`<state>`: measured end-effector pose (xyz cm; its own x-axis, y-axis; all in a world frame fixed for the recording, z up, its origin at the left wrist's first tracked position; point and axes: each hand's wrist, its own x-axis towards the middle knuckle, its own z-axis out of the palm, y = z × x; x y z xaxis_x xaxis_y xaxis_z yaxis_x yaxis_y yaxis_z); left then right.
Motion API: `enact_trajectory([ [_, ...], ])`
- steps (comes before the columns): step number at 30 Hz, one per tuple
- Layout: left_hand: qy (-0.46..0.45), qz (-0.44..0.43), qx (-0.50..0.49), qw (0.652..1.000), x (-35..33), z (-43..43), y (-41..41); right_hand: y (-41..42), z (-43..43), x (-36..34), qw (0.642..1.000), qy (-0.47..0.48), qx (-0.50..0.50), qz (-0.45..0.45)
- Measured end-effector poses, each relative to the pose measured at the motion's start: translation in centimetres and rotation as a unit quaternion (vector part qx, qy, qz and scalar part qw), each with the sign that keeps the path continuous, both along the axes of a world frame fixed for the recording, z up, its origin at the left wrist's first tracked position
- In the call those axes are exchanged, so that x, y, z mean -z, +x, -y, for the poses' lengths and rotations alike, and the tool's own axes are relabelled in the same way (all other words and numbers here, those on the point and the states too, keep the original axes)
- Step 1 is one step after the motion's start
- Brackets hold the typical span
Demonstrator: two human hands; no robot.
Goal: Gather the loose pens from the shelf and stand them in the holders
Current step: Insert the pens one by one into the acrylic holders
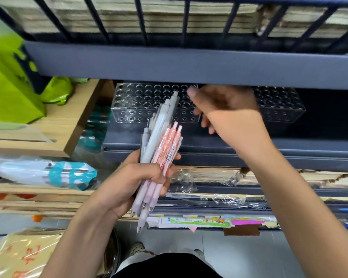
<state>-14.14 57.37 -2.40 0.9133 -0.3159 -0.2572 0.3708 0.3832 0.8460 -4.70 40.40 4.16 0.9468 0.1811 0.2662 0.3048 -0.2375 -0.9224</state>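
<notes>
The left hand is wrapped tight around a bundle of pens, grey ones and pink ones together. It holds them in front of the dark shelf, below its front edge, with the writing tips pointing down and the click ends fanned up toward the back. Gripped low on the barrels like this, the tops are free, likely so that single pens can be drawn off one at a time. The clear holder, a block of empty round holes, stands near the back of the shelf toward its left end. A second holder sits to its right in the shade of the upper shelf beam, partly hidden. The right hand hangs over the right end of the clear holder, thumb stretched up and fingers loosely curled, and no pen shows in it. It seems placed between bundle and holes as the working hand. No pen stands in either holder yet, so the filling looks barely begun.
</notes>
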Motion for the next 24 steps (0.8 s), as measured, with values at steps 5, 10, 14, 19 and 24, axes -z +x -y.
enact_trajectory([
  [5,-0.003,0.005,-0.002,1.0,0.1,-1.3,-0.3,-0.1,-2.8,1.9,0.988,0.009,-0.106,-0.116],
  [10,-0.012,0.006,-0.008,1.0,0.4,-2.7,-0.9,0.0,-5.0,2.0,0.98,0.086,-0.11,-0.139],
  [14,-0.014,0.004,-0.011,1.0,0.6,-3.5,-1.2,0.1,-6.2,1.0,0.981,0.152,-0.047,-0.112],
  [19,-0.016,0.006,-0.026,1.0,0.6,-4.5,-1.6,2.0,-7.4,0.5,0.977,0.178,-0.036,-0.112],
  [24,-0.032,-0.003,-0.052,0.998,0.8,-5.7,-2.3,3.4,-8.0,0.7,0.965,0.24,-0.026,-0.101],
])
